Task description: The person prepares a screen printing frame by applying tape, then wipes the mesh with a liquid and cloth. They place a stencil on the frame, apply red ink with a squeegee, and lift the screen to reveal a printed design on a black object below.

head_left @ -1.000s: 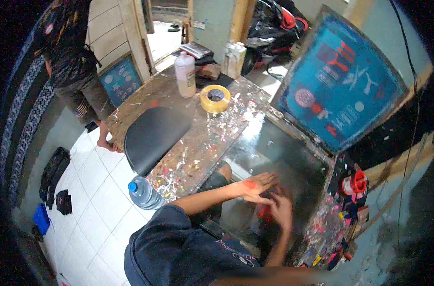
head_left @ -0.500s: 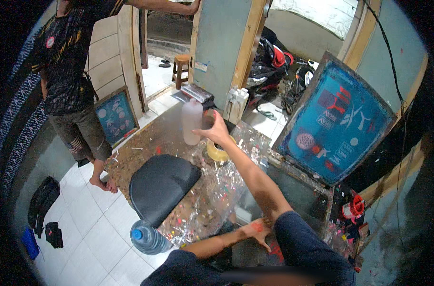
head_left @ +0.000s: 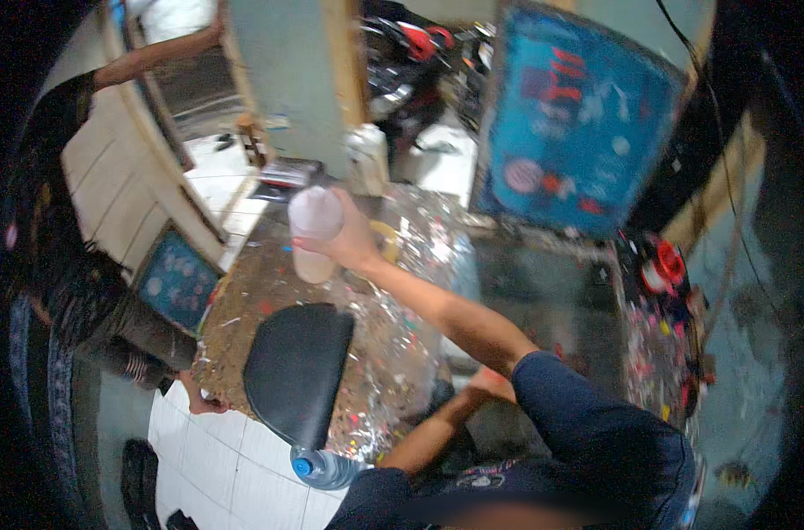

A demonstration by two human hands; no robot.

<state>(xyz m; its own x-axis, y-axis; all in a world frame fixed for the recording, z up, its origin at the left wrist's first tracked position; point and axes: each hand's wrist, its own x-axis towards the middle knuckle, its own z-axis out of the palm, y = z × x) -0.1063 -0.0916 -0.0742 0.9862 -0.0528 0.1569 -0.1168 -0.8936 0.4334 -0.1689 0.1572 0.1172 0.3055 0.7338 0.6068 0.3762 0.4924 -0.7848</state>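
Observation:
A cloudy, translucent plastic bottle (head_left: 315, 215) stands tall at the far side of the paint-spattered table (head_left: 380, 353). My right hand (head_left: 356, 240) is wrapped round its middle, arm stretched forward. Behind that hand a roll of yellowish tape (head_left: 386, 240) partly shows. My left hand (head_left: 492, 385) is low near my body, beside the dark glassy surface (head_left: 543, 291); my right sleeve covers part of it and its fingers are blurred. A black half-round padded piece (head_left: 298, 371) lies on the table between my arms and the table's left edge.
A large blue printing screen (head_left: 587, 124) leans at the back right; a smaller one (head_left: 179, 278) stands at the left. A person (head_left: 66, 221) stands on the left, arm against the doorway. A blue-capped water bottle (head_left: 327, 468) is at the near table edge. A red-rimmed tub (head_left: 662, 265) sits right.
My right hand, fingers spread beside the bottle before, has closed round it. My view has turned to the right, so the scene has shifted left. My left hand is now partly covered by my sleeve.

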